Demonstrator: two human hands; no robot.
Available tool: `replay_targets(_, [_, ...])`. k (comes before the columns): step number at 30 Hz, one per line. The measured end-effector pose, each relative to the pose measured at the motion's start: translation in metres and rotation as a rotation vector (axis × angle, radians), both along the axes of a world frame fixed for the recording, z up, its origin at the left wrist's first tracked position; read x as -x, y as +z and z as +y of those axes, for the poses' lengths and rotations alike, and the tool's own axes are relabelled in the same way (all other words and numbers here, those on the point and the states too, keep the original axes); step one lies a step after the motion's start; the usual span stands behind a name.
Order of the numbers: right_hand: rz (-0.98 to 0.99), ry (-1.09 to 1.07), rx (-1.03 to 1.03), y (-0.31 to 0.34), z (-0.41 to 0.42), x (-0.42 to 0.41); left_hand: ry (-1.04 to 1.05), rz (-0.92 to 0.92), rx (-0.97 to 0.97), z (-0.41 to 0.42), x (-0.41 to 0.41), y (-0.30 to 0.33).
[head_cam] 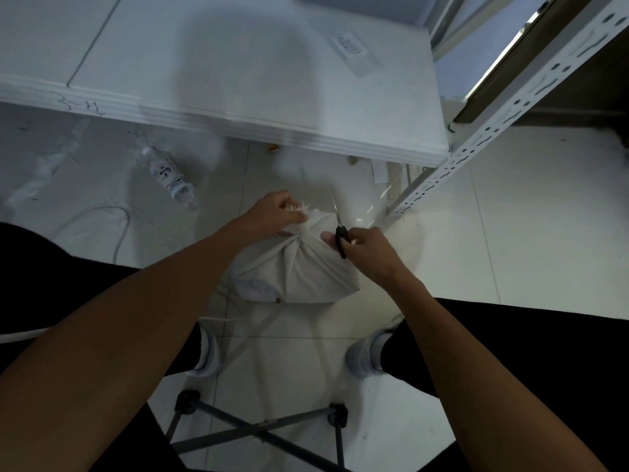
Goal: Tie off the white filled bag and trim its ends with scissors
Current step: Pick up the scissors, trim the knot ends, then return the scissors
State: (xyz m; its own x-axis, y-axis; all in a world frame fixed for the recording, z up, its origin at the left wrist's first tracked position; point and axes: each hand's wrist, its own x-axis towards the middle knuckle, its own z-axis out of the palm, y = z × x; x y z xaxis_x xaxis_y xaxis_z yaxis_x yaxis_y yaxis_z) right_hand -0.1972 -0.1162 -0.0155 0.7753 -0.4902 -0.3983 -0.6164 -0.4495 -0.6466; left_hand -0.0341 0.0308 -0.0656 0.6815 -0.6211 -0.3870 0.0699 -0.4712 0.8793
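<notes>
A white filled bag (306,274) sits on the tiled floor between my feet, its neck gathered into a knot at the top. My left hand (277,212) pinches the frayed white ends sticking up from the neck. My right hand (366,248) grips black-handled scissors (341,233) just right of the knot, with the blades pointing up and away, close beside the bag's top.
A stack of white boards (238,107) lies just beyond the bag. A plastic water bottle (172,178) lies on the floor at the left, near a thin cord. A perforated metal shelf post (493,131) stands at the right. A folding stool frame (258,430) is under me.
</notes>
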Motion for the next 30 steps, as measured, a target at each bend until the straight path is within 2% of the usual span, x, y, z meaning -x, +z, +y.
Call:
replay_targets(2, [-0.106, 0.006, 0.121, 0.009, -0.003, -0.010, -0.035, -0.072, 0.030, -0.012, -0.004, 0.018])
replay_targets(4, [-0.148, -0.008, 0.145, 0.018, -0.002, -0.017, -0.159, 0.006, 0.141, -0.023, -0.004, 0.044])
replay_targets(6, [-0.107, -0.012, 0.151, 0.024, 0.001, -0.020, -0.229, 0.023, 0.220, -0.031, -0.001, 0.065])
replay_targets(10, [-0.049, -0.025, 0.197, 0.023, 0.009, -0.021, -0.136, -0.182, 0.249, -0.048, 0.015, 0.071])
replay_targets(17, [-0.096, -0.018, 0.266, 0.034, 0.001, -0.024, -0.040, -0.270, 0.239, -0.067, 0.019, 0.069])
replay_targets(19, [-0.134, -0.016, 0.326, 0.034, -0.001, -0.027, 0.022, -0.239, 0.256, -0.072, 0.016, 0.070])
replay_targets(24, [-0.121, -0.024, 0.650, 0.033, -0.013, -0.036, 0.164, -0.104, 0.323, -0.089, 0.010, 0.075])
replay_targets(30, [-0.117, -0.012, 0.690, 0.060, -0.057, -0.070, 0.426, 0.219, 0.404, -0.131, -0.004, 0.091])
